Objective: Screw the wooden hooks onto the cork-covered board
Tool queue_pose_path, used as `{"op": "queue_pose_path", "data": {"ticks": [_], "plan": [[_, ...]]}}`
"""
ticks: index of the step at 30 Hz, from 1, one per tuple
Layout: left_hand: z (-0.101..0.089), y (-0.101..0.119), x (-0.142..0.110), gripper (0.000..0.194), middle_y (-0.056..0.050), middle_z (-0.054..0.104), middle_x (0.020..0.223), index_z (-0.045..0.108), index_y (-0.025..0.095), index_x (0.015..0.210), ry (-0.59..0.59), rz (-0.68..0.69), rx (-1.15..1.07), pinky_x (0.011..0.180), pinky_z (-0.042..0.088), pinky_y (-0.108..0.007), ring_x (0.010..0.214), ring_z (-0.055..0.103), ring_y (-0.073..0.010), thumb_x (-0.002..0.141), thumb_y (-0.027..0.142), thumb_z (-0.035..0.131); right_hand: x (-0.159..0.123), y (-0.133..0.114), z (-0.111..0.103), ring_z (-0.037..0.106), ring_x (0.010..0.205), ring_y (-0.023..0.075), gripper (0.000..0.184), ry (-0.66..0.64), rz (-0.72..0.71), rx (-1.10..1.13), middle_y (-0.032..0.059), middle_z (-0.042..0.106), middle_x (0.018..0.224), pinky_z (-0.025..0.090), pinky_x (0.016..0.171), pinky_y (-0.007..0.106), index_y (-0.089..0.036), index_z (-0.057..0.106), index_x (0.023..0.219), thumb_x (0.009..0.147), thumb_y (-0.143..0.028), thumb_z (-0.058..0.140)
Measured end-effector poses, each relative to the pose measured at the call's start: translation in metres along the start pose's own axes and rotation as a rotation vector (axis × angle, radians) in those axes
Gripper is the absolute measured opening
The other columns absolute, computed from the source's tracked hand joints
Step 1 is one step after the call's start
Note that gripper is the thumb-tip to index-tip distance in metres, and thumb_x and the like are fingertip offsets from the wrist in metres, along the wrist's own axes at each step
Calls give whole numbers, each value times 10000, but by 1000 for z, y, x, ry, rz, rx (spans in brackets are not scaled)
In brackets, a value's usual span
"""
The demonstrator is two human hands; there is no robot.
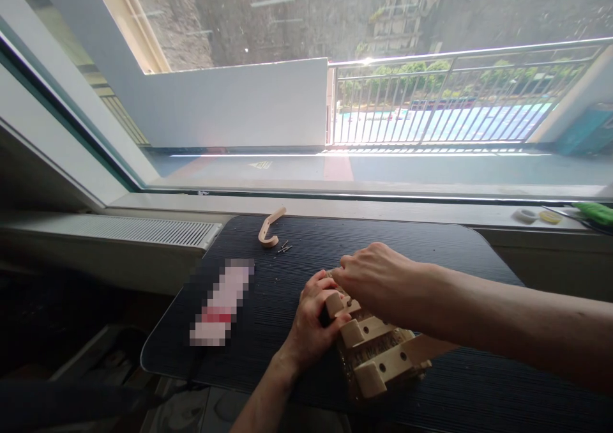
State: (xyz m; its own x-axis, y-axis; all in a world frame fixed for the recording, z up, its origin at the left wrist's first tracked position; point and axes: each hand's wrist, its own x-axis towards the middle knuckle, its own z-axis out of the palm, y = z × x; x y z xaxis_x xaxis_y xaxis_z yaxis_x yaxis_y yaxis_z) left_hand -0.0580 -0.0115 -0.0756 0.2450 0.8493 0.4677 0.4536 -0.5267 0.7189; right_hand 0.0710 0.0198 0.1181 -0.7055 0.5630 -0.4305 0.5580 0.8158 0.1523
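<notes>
A wooden board (pixel 348 357) with a mottled, rough-looking surface lies on the dark table, partly under my hands. Several pale wooden hooks sit side by side on it; the nearest hook (pixel 372 380) shows dark screw holes. My left hand (pixel 313 315) is closed around the far hook (pixel 334 303) and the board's left edge. Above that same hook, my right hand (pixel 378 276) makes a fist, and whatever is inside it is hidden. Towards the table's back lies a loose wooden hook (pixel 266 234), with several small screws (pixel 285 248) close beside it.
A blurred-out pink and white object (pixel 223 302) rests on the left of the black table (pixel 268 337). Behind the table runs a white windowsill (pixel 407 213), with a yellow ring (pixel 550 217) and a green item (pixel 594 213) at its right. A vented radiator cover (pixel 148 228) stands left.
</notes>
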Motion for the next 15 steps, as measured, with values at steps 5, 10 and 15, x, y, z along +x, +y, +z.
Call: {"op": "queue_pose_path", "data": {"ticks": [5,10,15], "plan": [[-1,-1,-1,234,-73,537,1203,596,203,970,-5,-9,8,1060,313,-449,1264,352,-253,747,254,645,3,1,9,630,765,202,176,21,-50,16,80,669,836,352,527,255,-153,659,874,775,-52,553],[-3,1,1,219,-67,561,1169,593,198,941,-17,3,21,1069,304,-448,1249,373,-248,733,229,650,6,13,29,619,637,174,155,88,11,52,67,665,698,305,494,248,-155,670,762,759,-69,540],[2,23,0,231,-70,581,1142,604,203,952,12,-94,162,1040,333,-469,1222,389,-268,728,245,644,-7,40,40,603,611,159,199,223,137,178,36,663,647,287,494,239,-195,660,666,788,-247,511]]}}
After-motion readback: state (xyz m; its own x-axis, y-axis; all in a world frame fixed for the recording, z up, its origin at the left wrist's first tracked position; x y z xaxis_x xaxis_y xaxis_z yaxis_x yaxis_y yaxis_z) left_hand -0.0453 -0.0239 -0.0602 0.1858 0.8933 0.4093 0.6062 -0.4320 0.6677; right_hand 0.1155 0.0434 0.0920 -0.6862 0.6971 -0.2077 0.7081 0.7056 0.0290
